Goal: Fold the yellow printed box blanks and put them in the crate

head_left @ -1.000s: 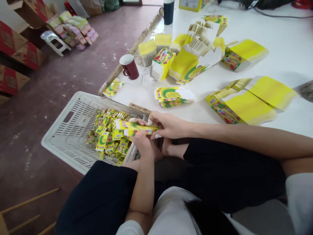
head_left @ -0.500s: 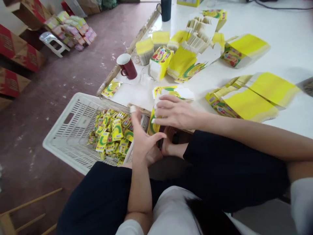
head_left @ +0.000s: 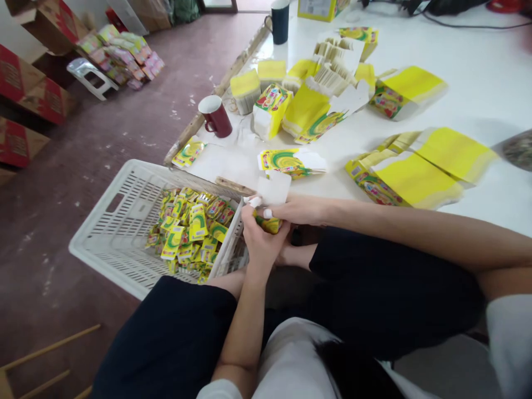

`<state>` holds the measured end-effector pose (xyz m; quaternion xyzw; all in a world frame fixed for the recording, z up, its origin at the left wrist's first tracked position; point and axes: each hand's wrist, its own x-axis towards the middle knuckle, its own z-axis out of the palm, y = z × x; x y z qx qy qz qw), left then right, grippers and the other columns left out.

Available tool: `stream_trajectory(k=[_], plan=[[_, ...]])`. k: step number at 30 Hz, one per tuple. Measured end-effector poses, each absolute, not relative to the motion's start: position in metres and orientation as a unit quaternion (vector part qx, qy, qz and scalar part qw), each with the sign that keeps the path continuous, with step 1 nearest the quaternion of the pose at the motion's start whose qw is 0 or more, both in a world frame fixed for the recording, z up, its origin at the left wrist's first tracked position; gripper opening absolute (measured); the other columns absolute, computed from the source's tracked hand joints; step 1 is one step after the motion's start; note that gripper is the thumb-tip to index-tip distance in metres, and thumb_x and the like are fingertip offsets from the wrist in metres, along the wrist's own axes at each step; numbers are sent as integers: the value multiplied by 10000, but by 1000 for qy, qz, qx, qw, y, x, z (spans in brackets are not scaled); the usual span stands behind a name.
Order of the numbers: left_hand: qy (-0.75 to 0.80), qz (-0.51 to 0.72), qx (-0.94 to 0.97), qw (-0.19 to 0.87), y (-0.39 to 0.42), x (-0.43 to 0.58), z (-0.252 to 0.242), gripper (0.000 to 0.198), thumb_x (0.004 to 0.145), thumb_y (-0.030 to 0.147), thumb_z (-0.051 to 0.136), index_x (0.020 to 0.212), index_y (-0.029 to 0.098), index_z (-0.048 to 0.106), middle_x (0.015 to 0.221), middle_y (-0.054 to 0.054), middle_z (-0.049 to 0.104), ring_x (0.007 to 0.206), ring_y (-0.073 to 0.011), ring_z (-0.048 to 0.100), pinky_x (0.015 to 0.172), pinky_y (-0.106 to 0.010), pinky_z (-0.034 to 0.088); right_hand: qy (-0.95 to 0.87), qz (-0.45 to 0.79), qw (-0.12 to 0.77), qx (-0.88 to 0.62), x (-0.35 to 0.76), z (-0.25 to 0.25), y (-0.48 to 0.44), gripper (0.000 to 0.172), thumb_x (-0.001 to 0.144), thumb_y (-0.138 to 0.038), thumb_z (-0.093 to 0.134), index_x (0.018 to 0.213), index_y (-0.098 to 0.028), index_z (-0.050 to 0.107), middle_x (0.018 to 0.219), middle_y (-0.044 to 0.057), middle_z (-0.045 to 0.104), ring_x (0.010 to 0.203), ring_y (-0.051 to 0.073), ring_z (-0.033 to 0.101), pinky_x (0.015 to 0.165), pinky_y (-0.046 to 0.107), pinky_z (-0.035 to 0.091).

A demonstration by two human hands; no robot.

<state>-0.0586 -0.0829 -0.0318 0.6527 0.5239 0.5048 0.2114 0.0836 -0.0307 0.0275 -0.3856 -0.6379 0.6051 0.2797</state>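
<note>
Between my hands, just off the table edge, is a small yellow carton with a white flap standing up at its top. My left hand wraps around the carton from the near left side. From the right, my right hand closes on the carton near the flap, with white wraps on its fingertips. Flat yellow-green cartons lie on the table just beyond. To the left, a white plastic basket holds many small yellow packets.
On the white table stand a maroon mug, a dark mug and stacks of yellow cartons. More flat cartons lie at right. Brown-red boxes and a stool are on the floor at left.
My left hand has moved from open beside the basket to around the carton. My right hand has come down to it, and the carton's white flap now stands up.
</note>
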Motion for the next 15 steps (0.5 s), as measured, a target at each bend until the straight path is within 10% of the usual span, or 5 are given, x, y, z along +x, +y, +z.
stream_trajectory(k=[15], plan=[[592, 446, 619, 259, -69, -77, -28, 638, 700, 345, 839, 1229, 202, 513, 1140, -81, 634, 1082, -267, 645, 978, -418, 516, -869, 256, 286, -311, 102, 13, -14, 506, 941, -71, 472, 1424, -177, 582, 1462, 190, 559, 1338, 269, 571, 1067, 436, 503]])
